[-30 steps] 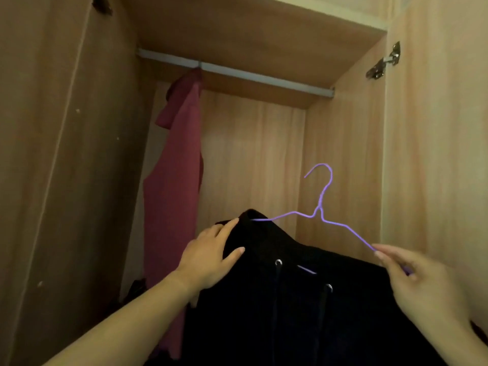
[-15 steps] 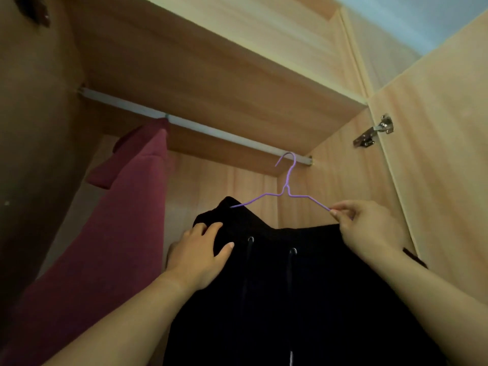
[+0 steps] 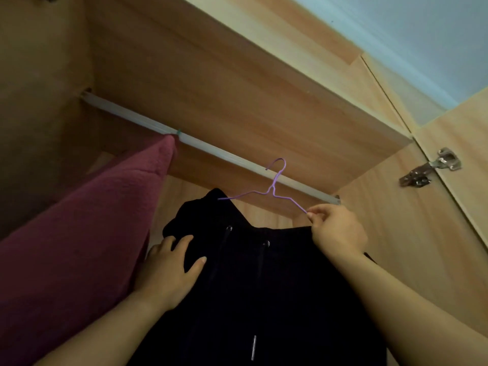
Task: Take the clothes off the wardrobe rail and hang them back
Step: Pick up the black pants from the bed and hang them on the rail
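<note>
Cloth (image 3: 79,247), coarse maroon, is crowding left fingers (image 3: 182,243) gripping black garment (image 3: 264,286); right fingers (image 3: 315,216) are pinching thin wire hanger (image 3: 272,190).

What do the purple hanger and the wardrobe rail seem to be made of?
Purple hanger: probably coated wire, very thin and twisted at the neck. Wardrobe rail: a pale, smooth, matte bar, perhaps metal or plastic; I cannot tell which.
</note>
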Demonstrator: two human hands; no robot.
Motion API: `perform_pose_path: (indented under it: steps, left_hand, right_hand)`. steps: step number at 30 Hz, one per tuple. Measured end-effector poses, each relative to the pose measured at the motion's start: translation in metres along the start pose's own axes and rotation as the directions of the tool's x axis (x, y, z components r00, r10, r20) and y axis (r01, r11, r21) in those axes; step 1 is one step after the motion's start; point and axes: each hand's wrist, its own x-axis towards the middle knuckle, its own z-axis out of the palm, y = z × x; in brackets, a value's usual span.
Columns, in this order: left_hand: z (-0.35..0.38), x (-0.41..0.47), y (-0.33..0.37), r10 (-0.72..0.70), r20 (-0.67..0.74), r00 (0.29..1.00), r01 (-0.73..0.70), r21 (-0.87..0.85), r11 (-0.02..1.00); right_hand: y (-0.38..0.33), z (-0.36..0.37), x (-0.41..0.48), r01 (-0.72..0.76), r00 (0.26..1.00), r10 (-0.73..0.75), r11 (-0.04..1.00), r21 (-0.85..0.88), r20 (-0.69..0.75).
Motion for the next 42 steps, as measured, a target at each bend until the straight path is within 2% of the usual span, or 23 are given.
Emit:
perform_pose_path:
  steps: [10,16,23,27,30,34,42]
  left_hand:
    - [0.031,0.035,-0.024,-0.075,-0.027,0.997,0.071,-0.122,0.990]
    - [0.045,0.041,-0.034,0.013,-0.047,0.999,-0.021,-0.171,0.985]
    - [0.052,0.034,-0.031,0.113,0.028,0.993,-0.106,-0.193,0.976]
    - [0.058,0.024,-0.028,0.128,0.077,0.989,-0.107,-0.227,0.968]
    - [0.059,0.015,-0.024,0.128,0.108,0.986,-0.102,-0.217,0.971]
    - [0.057,0.004,-0.016,0.123,0.148,0.981,-0.087,-0.229,0.970]
    - [0.047,-0.007,0.000,0.103,0.170,0.980,-0.050,-0.294,0.955]
  right_hand:
    - [-0.050,0.054,0.054,0.060,0.998,-0.060,0.998,0.015,0.014]
    - [-0.077,0.078,0.067,0.103,0.994,-0.102,0.994,-0.026,0.043]
    - [-0.067,0.094,0.053,0.154,0.985,-0.150,0.987,-0.052,0.085]
    - [-0.055,0.082,0.047,0.256,0.961,-0.259,0.966,0.040,0.094]
    - [-0.040,0.062,0.035,0.359,0.926,-0.357,0.933,0.002,0.126]
    - [-0.011,0.037,0.018,0.363,0.931,-0.362,0.932,-0.018,0.042]
    - [0.009,0.033,-0.004,0.342,0.935,-0.311,0.918,0.199,-0.169]
